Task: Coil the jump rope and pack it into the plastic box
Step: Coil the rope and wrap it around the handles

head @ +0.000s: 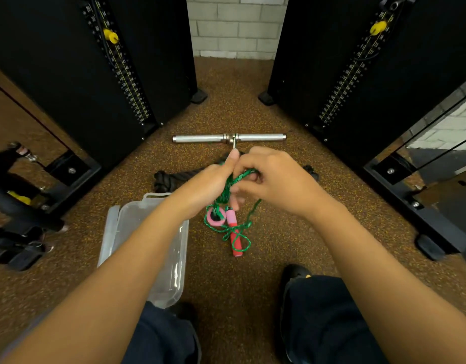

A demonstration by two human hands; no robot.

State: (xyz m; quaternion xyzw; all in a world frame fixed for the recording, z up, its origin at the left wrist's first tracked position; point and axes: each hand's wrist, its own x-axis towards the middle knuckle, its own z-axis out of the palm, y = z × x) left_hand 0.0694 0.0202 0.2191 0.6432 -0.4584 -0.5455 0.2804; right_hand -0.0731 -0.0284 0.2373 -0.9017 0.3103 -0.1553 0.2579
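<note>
In the head view, a brown speckled floor (231, 101) is seen, narrowing between two black weight stacks (69, 74) toward a white brick wall (237, 27) at its far edge. A yellow pin (110, 36) is set in the left stack, and another in the right. A steel bar (200, 138) is laid across the floor between the stacks, with a black knotted cord (174, 177) just nearer.

The green rope (234, 179) is held above the middle of the floor. The left hand (208, 185) has its grip curled round gathered strands, thumb raised. The right hand (276, 179) has its grip pinched on a loop just beside the left.

Loose rope is trailed down to the floor, where it is tangled over a red and pink handle (235, 237). The clear box (126, 219) is placed open on the floor just left of the handle, partly hidden by the left forearm.
</note>
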